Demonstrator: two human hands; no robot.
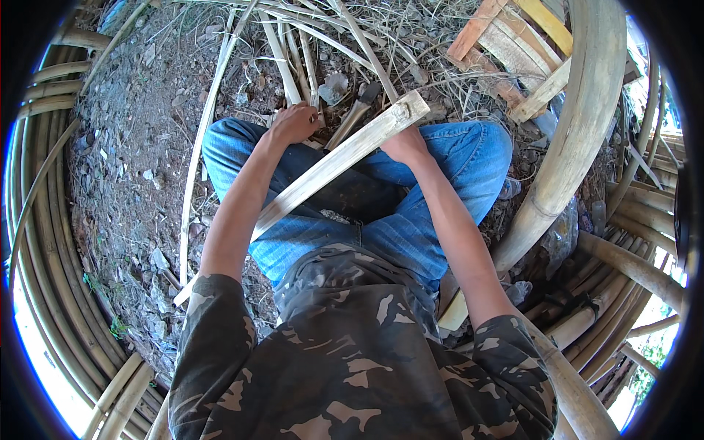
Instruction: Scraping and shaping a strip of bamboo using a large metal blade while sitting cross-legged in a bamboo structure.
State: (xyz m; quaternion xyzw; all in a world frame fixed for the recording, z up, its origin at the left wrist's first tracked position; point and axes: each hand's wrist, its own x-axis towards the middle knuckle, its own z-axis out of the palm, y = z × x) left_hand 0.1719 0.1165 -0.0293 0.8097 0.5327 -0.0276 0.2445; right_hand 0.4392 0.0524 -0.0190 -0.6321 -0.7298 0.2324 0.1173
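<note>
A long, pale split-bamboo strip [337, 167] slants across my lap. Its squared upper end lies beyond my right hand, and its lower part passes beneath my left forearm. My right hand [405, 145] is at the strip's underside near that upper end, its fingers hidden behind the bamboo. By my left knee, my left hand [295, 123] is closed with bent fingers, close to the ends of thin bamboo pieces [287, 70]; what it grips, if anything, is not visible. Between both hands a tool with a dark end and lighter shaft [350, 125] is partly covered by the strip.
A thick bamboo pole [557, 154] curves along my right side. Wood blocks [524, 44] lie at the far right, near clear plastic litter [563, 238]. Bamboo rails [44, 176] edge the left. Narrow strips [196, 161] and shavings lie on stony soil [139, 132].
</note>
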